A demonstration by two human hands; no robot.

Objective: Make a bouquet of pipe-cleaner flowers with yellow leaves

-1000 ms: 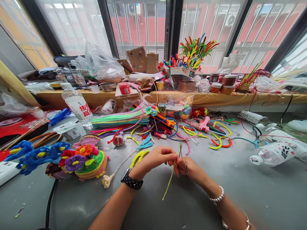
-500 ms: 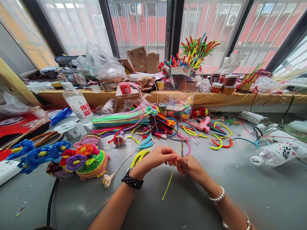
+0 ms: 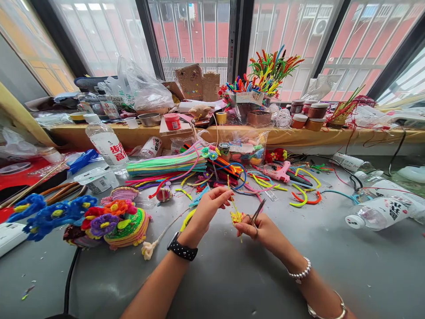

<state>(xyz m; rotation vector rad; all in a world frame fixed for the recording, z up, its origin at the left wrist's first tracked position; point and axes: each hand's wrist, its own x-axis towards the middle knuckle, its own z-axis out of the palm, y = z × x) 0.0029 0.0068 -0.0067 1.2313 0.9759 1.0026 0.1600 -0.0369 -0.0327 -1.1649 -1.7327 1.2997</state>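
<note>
Left hand [image 3: 207, 209]: fingertips at a thin yellow strip [image 3: 234, 204], can't tell if pinched. Right hand [image 3: 262, 228]: gripping scissors [image 3: 257, 210], blades pointing up and away, fingertips touching a fuzzy yellow piece [image 3: 237, 217]. Strip and piece are held over the table [image 3: 206, 283], well in front of its back edge. Stem bundle [image 3: 166, 166] near that back edge; blue flowers [image 3: 57, 214] toward left edge, water bottle [image 3: 381, 214] toward right.

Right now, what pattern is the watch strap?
The watch strap is black with white dots; head view.
</note>
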